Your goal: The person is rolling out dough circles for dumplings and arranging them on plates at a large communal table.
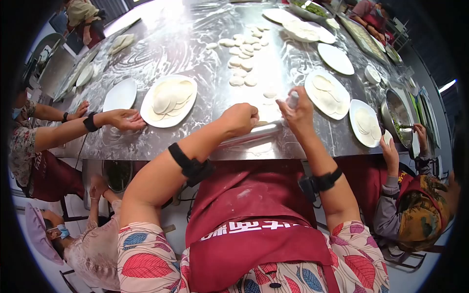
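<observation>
My left hand [239,118] is closed above the steel table [200,139] near its front edge; whatever its fingers hold is hidden. Beside it, a long shiny rounded bar or edge [266,129] runs under the space between my hands. My right hand [300,111] has its fingers curled round a short, pale, rounded piece [293,100] that I cannot identify. Just beyond my hands sits a small flattened dough piece [269,94]. Several more dough pieces [246,64] are scattered farther up the floured table.
White plates stacked with round dough wrappers stand on the left [146,111] and right [336,115]. Farther right are another plate [353,128] and a steel bowl [391,115]. Other people's hands reach in at left [122,119] and right [389,151].
</observation>
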A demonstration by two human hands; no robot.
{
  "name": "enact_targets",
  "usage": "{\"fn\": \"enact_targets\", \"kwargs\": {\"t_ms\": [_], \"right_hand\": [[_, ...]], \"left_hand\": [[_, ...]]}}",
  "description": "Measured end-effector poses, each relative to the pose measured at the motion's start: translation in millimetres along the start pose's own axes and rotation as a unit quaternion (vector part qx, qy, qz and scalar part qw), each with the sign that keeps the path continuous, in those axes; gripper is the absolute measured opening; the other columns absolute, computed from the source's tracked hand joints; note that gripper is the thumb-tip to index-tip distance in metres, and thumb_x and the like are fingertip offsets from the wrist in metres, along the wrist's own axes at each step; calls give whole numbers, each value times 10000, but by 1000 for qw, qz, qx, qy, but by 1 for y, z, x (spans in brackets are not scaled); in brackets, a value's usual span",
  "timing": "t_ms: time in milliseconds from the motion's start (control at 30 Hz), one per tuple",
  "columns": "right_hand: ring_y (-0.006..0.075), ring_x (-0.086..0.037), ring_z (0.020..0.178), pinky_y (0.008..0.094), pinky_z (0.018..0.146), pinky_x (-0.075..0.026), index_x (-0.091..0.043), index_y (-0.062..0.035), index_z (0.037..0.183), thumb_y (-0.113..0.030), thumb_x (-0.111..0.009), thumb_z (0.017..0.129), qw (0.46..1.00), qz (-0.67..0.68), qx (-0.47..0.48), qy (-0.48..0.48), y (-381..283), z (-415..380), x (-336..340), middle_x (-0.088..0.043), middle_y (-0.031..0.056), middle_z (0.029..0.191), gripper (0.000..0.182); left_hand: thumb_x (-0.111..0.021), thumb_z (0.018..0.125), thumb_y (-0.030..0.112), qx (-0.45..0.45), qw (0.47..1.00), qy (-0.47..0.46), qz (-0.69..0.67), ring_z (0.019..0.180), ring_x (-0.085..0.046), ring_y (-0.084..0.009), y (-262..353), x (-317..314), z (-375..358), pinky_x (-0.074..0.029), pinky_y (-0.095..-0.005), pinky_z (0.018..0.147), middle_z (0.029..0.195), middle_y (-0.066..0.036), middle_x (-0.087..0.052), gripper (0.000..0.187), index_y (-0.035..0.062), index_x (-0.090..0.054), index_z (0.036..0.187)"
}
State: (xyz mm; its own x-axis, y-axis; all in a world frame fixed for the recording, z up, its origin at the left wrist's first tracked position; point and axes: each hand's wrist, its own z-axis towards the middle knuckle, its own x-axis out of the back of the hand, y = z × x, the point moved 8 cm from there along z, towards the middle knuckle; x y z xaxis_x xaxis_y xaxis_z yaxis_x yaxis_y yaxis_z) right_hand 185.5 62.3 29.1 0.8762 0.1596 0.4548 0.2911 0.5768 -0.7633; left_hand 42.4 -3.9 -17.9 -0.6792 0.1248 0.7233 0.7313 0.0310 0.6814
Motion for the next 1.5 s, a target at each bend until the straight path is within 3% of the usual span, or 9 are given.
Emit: {"fn": "enact_targets", "kwargs": {"t_ms": [133, 233, 400, 600, 700, 900, 1000, 1067, 1500], "right_hand": [[350, -601, 719, 372, 618, -469, -465, -46, 994, -79, -723, 715, 994, -63, 87, 34, -16, -24, 17, -580, 169, 801, 382], [164, -569, 563, 281, 522, -463, -453, -64, 921, -46, -738, 722, 999, 34, 9, 9, -3, -62, 27, -534, 100, 705, 348], [156, -554, 550, 297, 487, -423, -456, -54, 942, -51, -701, 762, 999, 32, -27, 11, 7, -17, 2, -504, 83, 615, 303], [162, -543, 562, 283, 479, -432, -452, -53, 946, -26, -706, 743, 976, -129, 168, 53, -19, -45, 17, -515, 105, 756, 326], [127, -533, 586, 254, 484, -437, -447, -68, 932, 9, -692, 741, 996, 80, -28, 12, -13, -69, 25, -481, 63, 748, 320], [138, -473, 544, 284, 499, -407, -456, -41, 957, -17, -712, 730, 997, 68, -40, -11, 26, -5, -9, -476, 69, 703, 343], [133, -466, 550, 286, 499, -414, -455, -38, 1001, -35, -708, 747, 969, -106, 197, 101, 1, -18, 8, -484, 82, 735, 358], [130, -471, 613, 271, 509, -427, -428, -26, 1035, -28, -673, 773, 999, 42, -1, 26, 13, -48, 17, -463, 93, 816, 358], [135, -466, 542, 279, 480, -396, -460, -55, 925, -1, -691, 746, 999, 30, -29, 24, 19, -33, 11, -488, 75, 717, 297]], "left_hand": [[-602, 765, 176, -12, 1000, -9, 10, 732, -622, -311, 3, -5, -4, -476, -387, 695, 787, -201, -641, 203, 2, -655, 856], [-610, 731, 163, 10, 999, -16, -31, 744, -624, -310, -10, -7, -9, -476, -383, 693, 780, -195, -640, 209, -3, -647, 853], [-617, 762, 217, 5, 999, -10, 40, 781, -619, -364, 0, -2, -11, -476, -411, 703, 812, -217, -639, 237, -4, -649, 841], [-619, 731, 196, 15, 997, -19, 70, 889, -620, -376, -9, -20, 8, -489, -425, 760, 878, -231, -640, 213, 18, -667, 837], [-595, 670, 56, 39, 999, 14, 23, 889, -616, -386, -21, -13, -1, -490, -422, 758, 875, -241, -634, 170, 10, -658, 821], [-602, 718, 137, 43, 998, -21, 36, 865, -616, -371, -21, -17, 7, -476, -417, 751, 882, -226, -638, 225, 2, -648, 892], [-640, 713, 160, 46, 999, -12, 25, 905, -615, -368, -16, -18, 10, -480, -413, 765, 922, -227, -637, 281, 20, -655, 956], [-659, 674, 130, 30, 997, -36, 58, 904, -614, -373, -15, -23, 9, -481, -417, 761, 934, -225, -635, 303, 20, -651, 957], [-614, 675, 218, 21, 996, -15, 81, 855, -621, -370, -16, -25, 12, -482, -429, 765, 871, -222, -645, 275, 19, -679, 853]]}}
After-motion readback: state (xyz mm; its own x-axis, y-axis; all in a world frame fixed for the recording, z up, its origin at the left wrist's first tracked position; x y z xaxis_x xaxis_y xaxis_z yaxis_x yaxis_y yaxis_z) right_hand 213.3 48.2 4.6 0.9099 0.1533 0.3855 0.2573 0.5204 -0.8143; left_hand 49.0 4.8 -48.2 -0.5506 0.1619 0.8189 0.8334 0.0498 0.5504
